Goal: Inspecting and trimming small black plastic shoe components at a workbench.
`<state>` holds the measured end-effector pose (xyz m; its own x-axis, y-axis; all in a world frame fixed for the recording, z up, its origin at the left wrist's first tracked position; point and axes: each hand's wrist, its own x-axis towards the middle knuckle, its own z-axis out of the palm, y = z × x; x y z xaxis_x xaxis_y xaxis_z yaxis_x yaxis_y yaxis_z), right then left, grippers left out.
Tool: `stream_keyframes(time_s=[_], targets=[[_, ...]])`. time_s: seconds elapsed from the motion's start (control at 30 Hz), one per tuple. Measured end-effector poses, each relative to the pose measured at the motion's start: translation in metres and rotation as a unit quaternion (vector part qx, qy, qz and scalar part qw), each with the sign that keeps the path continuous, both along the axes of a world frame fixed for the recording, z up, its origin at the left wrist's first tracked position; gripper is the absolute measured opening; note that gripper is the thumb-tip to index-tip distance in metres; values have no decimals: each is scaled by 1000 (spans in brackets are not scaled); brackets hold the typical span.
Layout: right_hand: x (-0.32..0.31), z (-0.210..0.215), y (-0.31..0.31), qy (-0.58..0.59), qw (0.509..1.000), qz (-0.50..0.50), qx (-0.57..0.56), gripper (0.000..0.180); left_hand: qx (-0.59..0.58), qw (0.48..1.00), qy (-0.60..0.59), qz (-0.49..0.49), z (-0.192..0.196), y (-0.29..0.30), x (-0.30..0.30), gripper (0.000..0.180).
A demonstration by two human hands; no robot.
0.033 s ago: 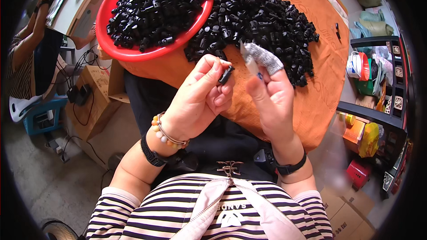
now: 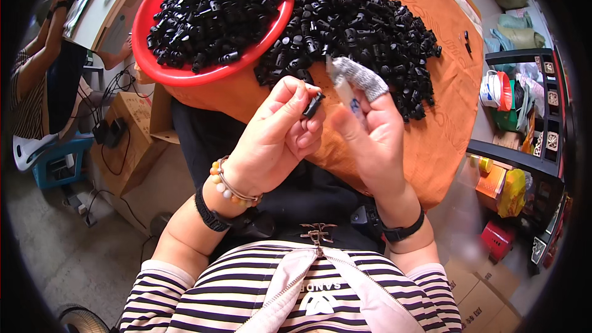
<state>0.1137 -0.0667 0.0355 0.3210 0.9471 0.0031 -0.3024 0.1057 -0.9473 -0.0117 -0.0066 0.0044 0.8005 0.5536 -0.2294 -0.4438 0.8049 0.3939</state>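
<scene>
Orange cloth (image 2: pixel 445 102) covers the table, carrying one red basin (image 2: pixel 185 78) filled with black parts (image 2: pixel 213 15) and, beside it on the right, one loose heap (image 2: pixel 364 31) of the same kind; both hold far too many to count. Farther right, a small black pair of pieces (image 2: pixel 467 42) lies well apart from the heap. One single black part (image 2: pixel 313 105) is in the left hand (image 2: pixel 274 120), held up over the near edge of the table, below the heap. That hand is closed around it, with the thumb and index finger pinching it and the other fingers curled inward, the palm turned to the right. The left forearm slants up and inward from the lower edge, wearing one beaded bracelet (image 2: pixel 224 188) and one black wristband (image 2: pixel 208 213). The right hand (image 2: pixel 381 145) is raised just beside it, the two not touching; it is partly open, its thumb pointing up toward the left hand and its fingers bent leftward. One grey finger cover (image 2: pixel 362 77) sits on its fingers, and one translucent piece (image 2: pixel 354 106) with a blue mark shows between thumb and fingers, too blurred to tell how firmly it is gripped. The right forearm rises more steeply, with one black watch-like band (image 2: pixel 404 229) at the wrist. At left are one blue stool (image 2: pixel 58 166) and one other person's bent arm (image 2: pixel 48 49).
</scene>
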Motion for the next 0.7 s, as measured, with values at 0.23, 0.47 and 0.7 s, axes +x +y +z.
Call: stream_keyframes(time_s=[0.23,0.47,0.7], targets=[[-3,-6,12,-20,1000,-10,-14,41,0,1000,-11,-10,-3,0,1,13],[8,-16,10,-128,991,-28,14,44,48,994,89,41,10,1,-1,19],[55,-33,-20,-213,965,-146,-31,51,137,926,161,313,16,52,-50,23]])
